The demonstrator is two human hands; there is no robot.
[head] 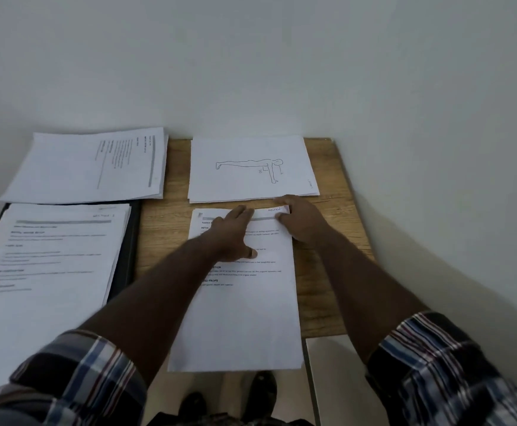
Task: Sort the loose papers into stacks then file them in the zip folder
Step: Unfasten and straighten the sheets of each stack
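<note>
- small light-brown wood-grain table, set against a plain white wall; it carries four lots of paper.
- stack of white printed sheets with grey header bar, at 6 o'clock on the table; portrait, near edge overhanging the table's front.
- left hand, laid flat on the upper part of that stack; fingers straight and close together pointing to 1 o'clock, thumb spread out to the side.
- right hand, at the stack's 1 o'clock corner; fingers curled round the corner, pinching it where a red handwritten note shows.
- stack of white sheets topped by a line drawing of a figure in plank pose, at 12 o'clock, just beyond the hands, apart from the near stack.
- stack of white printed sheets turned sideways, at 10 o'clock, overhanging the table's left edge.
- black zip folder, at 9 o'clock, lying open flat; mostly hidden under another stack of white text pages.
- plaid shirt sleeves, on both forearms.
- dark shoes, on the pale floor at 6 o'clock below the table.
</note>
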